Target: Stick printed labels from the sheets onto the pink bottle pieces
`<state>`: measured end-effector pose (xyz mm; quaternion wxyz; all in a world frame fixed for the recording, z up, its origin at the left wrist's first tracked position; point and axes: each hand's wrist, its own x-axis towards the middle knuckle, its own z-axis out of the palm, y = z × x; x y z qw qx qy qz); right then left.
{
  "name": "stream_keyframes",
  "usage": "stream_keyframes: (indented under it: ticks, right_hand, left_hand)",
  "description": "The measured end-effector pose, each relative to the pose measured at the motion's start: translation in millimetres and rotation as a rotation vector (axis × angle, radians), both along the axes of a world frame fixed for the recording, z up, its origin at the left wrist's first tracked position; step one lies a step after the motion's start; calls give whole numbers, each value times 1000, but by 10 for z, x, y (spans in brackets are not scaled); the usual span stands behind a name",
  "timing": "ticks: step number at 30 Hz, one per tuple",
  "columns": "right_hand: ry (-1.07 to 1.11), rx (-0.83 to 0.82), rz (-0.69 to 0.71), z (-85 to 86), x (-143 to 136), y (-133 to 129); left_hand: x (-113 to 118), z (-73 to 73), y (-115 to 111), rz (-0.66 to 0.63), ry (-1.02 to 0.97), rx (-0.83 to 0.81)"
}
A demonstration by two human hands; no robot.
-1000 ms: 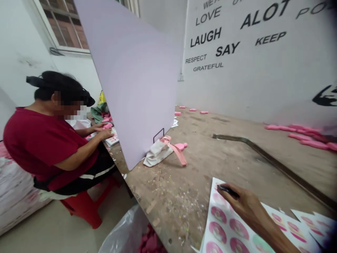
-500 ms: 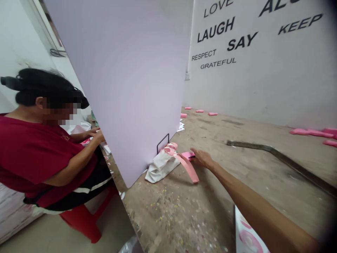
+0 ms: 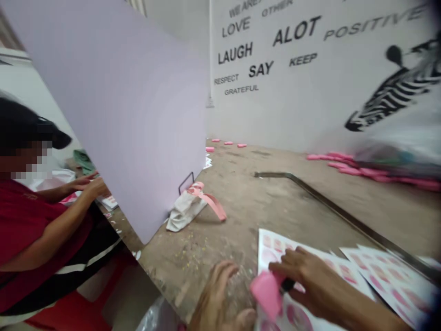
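My right hand (image 3: 306,276) is closed around a pink, flat-ended piece with a black part (image 3: 268,294), above printed sheets near the front. To its left, my left hand (image 3: 218,299) has its fingers curved and apart, with nothing in it. Its thumb is close to the pink piece; whether they touch I cannot tell. Under the right hand lies a white sheet (image 3: 267,250) printed with pink ovals and squares. Motion blurs the pink piece, so its exact kind is unclear.
A pale upright panel (image 3: 138,115) stands on the table, with a white cloth pouch with a pink ribbon (image 3: 186,211) at its foot. A bent metal bar (image 3: 327,200) crosses the right side. Pink pieces (image 3: 347,168) line the wall. A co-worker in red (image 3: 44,225) sits left.
My right hand has drawn back from beside the pouch to the front, carrying the pink piece. My left hand has come into view. The camera has turned right, showing more sheets.
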<state>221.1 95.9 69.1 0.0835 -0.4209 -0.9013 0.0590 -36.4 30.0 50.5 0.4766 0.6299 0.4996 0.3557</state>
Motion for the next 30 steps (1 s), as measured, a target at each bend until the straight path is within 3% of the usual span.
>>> stream_keyframes:
  ticks: [2, 5, 7, 10, 12, 15, 18, 24, 30]
  right_hand:
    - [39, -67, 28, -77, -23, -619]
    - [143, -119, -19, -231, -19, -1234]
    - [211, -105, -103, -372, 79, -1476]
    - [349, -4, -259, -592, 337, -1684]
    - [464, 1, -406, -705, 542, -1734]
    - [623, -36, -724, -824, 829, -1690]
    - [573, 128, -911, -935, 993, -1574]
    - [326, 340, -911, -1066, 908, -1399]
    - [219, 364, -932, -1051, 851, -1317]
  left_hand:
    - [295, -57, -21, -208, -11, -90]
    - [640, -214, -240, -480, -121, -312]
    - [788, -339, -431, -484, -208, -397]
    - [949, -442, -671, -350, -291, -548]
    - [1056, -403, -756, -247, -366, -615]
    - [1253, -253, -735, -152, -485, -584]
    - [1492, -185, -600, -117, -459, -487]
    - [1870, -409, -434, -16, -223, -259]
    - [1960, -508, -366, -62, -194, -203]
